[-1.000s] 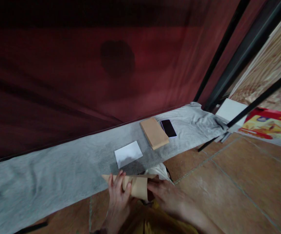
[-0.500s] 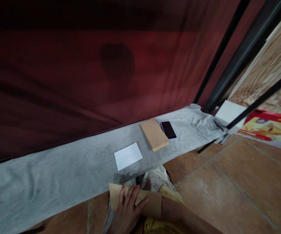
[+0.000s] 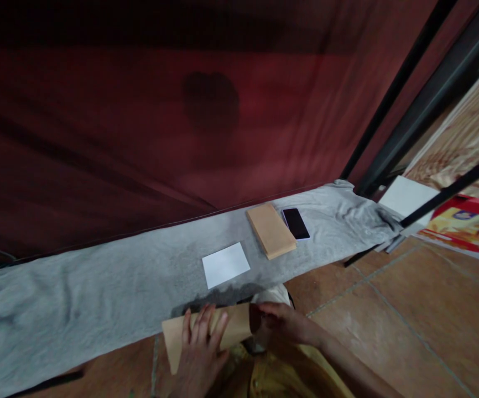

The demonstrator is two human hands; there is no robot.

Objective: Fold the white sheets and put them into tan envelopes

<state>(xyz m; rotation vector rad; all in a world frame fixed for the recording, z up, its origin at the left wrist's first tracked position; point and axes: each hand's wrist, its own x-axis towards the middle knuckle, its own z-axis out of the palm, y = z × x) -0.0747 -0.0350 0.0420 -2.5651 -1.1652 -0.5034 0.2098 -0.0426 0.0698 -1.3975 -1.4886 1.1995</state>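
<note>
A flat brown paper bag (image 3: pixel 233 326) spans the space between my two hands, at the bench's near edge above my lap. Its right end gapes a little, with a dark inside. My left hand (image 3: pixel 202 342) lies on the bag's upper face, fingers spread. At the gaping end, my right hand (image 3: pixel 281 320) has its fingers closed on the edge; the fingertips are dark and partly hidden. Beyond my hands a white card (image 3: pixel 225 265) lies flat on the bench. Right of the card is a neat stack of brown paper bags (image 3: pixel 271 231), with a phone (image 3: pixel 296 223) beside it.
A grey cloth (image 3: pixel 110 282) covers the long narrow bench. Behind it hangs a dark red curtain (image 3: pixel 140 138). Black poles (image 3: pixel 397 88) rise at the right, near a white box (image 3: pixel 407 194) and a red and yellow printed box (image 3: pixel 467 226). Below is a tiled floor (image 3: pixel 389 331).
The bag has shifted left and turned slightly. My right hand, hidden before under the bag, now shows at its right end, which has come open. The view has tilted slightly.
</note>
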